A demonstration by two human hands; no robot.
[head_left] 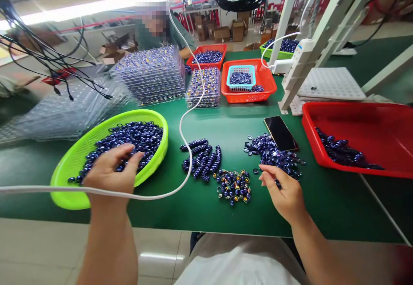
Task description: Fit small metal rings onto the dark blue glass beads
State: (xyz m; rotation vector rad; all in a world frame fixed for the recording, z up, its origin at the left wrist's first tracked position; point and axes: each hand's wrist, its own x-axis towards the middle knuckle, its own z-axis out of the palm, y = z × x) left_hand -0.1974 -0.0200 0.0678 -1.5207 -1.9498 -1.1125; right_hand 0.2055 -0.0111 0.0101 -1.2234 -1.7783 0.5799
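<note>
My left hand (pixel 111 171) reaches over the lime-green basket (pixel 61 190), thumb and forefinger apart, with nothing visible between them. Under it lies a heap of shiny dark blue ring-like parts (pixel 142 134). At the near edge of a pile of small dark blue round caps (pixel 274 153) is my right hand (pixel 284 192). Its thumb and fingertips are drawn close together; whatever they may hold is too small to make out. Between my hands are stacked rows of dark blue parts (pixel 203 160) and a cluster of blue pieces with yellow bits (pixel 234 186).
A white cable (pixel 180 134) hangs across the workspace, passing over my left wrist. A phone (pixel 280 133) rests against the caps. A red tray (pixel 371 138) stands right; stacked clear trays (pixel 155 78) and an orange basket (pixel 271 87) are behind. A person (pixel 151 31) sits opposite.
</note>
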